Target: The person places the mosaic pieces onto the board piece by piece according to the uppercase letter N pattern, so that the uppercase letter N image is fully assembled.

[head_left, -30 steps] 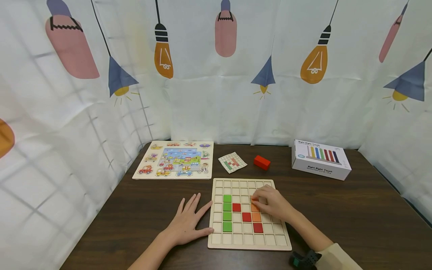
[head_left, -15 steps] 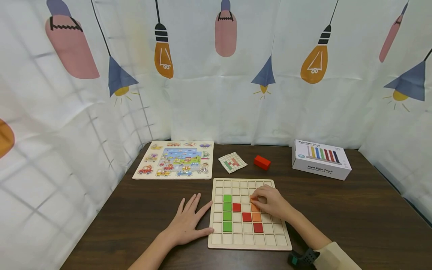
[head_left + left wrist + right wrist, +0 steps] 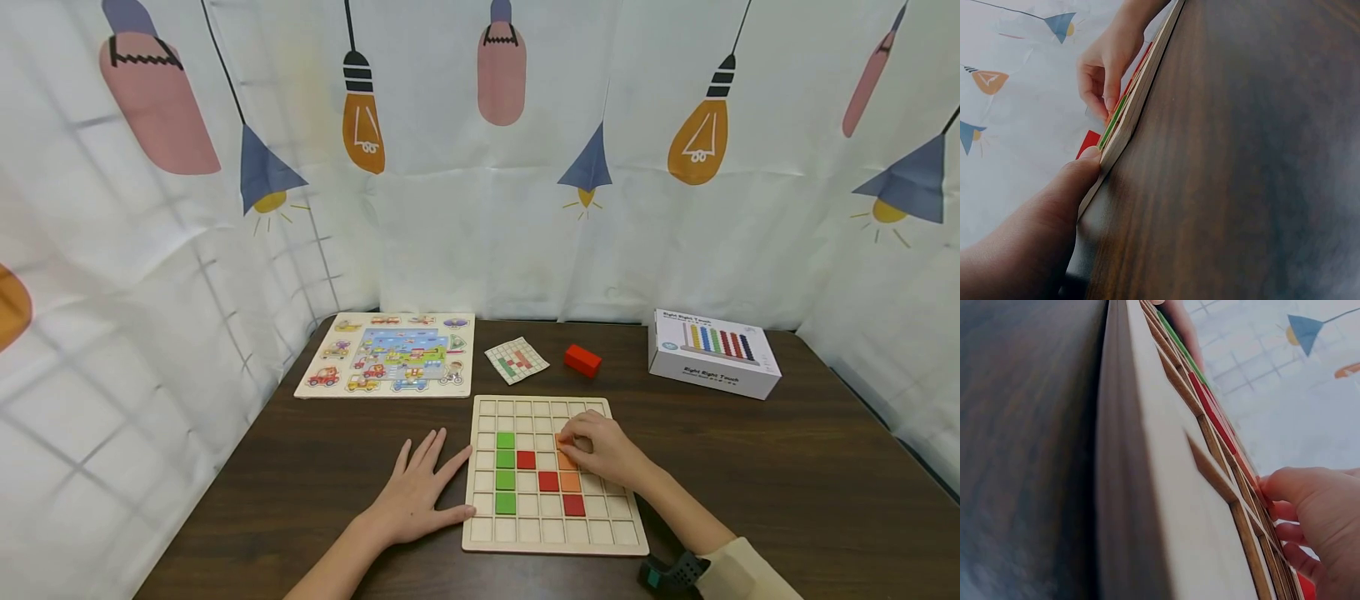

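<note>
A wooden grid board [image 3: 527,532] lies flat on the dark table, with several green tiles [image 3: 506,460] in one column. Three red tiles [image 3: 548,482] run diagonally to their right. My left hand [image 3: 412,500] is spread on the table at the board's left edge, thumb and index tips touching the rim. Over the upper right of the grid, my right hand [image 3: 600,446] pinches an orange tile [image 3: 559,440], mostly hidden by the fingertips. More orange tiles [image 3: 570,482] sit just below it. The right wrist view shows the curled right fingers [image 3: 1294,484] at the board surface.
Behind the board lie a small pattern card [image 3: 517,361] and a red block [image 3: 582,361]. A picture puzzle board [image 3: 311,385] is at the back left. A white box [image 3: 712,354] stands at the back right, before a printed curtain [image 3: 480,242].
Both hands stay almost where they were. The right wrist with its dark band has shifted very slightly to the left.
</note>
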`<state>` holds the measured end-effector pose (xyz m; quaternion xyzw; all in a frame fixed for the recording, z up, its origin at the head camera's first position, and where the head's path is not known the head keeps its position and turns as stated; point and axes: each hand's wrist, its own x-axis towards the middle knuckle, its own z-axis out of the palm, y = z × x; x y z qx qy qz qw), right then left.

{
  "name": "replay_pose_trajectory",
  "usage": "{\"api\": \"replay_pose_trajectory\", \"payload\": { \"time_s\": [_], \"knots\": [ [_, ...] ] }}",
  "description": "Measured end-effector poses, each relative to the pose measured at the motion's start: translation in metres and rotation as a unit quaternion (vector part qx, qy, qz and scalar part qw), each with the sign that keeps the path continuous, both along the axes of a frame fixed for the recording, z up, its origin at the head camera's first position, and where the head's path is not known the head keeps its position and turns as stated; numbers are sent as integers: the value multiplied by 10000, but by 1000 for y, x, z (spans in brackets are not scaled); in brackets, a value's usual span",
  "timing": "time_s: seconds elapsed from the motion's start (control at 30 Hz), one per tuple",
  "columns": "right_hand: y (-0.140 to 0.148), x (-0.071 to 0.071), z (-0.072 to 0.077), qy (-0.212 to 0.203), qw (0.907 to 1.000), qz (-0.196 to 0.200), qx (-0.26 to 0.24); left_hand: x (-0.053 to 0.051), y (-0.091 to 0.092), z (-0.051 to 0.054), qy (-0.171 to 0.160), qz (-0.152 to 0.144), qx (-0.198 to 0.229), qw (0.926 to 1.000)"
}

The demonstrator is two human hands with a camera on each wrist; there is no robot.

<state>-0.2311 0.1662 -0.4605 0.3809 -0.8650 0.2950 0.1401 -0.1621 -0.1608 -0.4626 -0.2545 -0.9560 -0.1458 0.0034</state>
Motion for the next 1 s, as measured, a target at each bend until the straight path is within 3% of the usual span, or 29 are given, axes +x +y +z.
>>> {"api": "replay_pose_trajectory", "payload": {
  "time_s": [0.4, 0.77, 1.0],
  "knots": [
    [-1, 2, -1, 62, 10000, 38, -4, 2, 0, 0, -39, 19, -6, 10000],
    [3, 2, 0, -12, 9998, -118, 156, -6, 0, 1, -184, -142, 142, 9996],
    [6, 7, 6, 425, 9979, -308, 384, -11, -7, 6, 325, -270, 606, 9973]
  ]
}}
